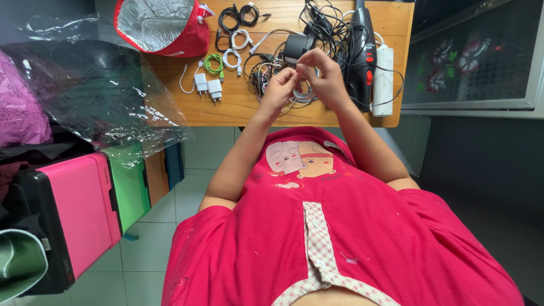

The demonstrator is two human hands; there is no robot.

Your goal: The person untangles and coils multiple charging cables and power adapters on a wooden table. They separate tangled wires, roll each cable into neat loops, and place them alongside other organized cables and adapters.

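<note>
Pinching thin cable [298, 72] | left hand [281, 85], right hand [323, 76] | near table edge [272, 122]

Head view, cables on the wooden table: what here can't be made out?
- Head view: what the left hand and right hand pinch is hidden by the fingertips and too thin to tell.
- The tangled cables overlap, so single cords cannot be traced.
- The red insulated bag is cut off by the top edge.
- The dark handheld appliance covers part of the white power strip.

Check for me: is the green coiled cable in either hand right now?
No, the green coiled cable lies on the wooden table, apart from both hands.
</note>
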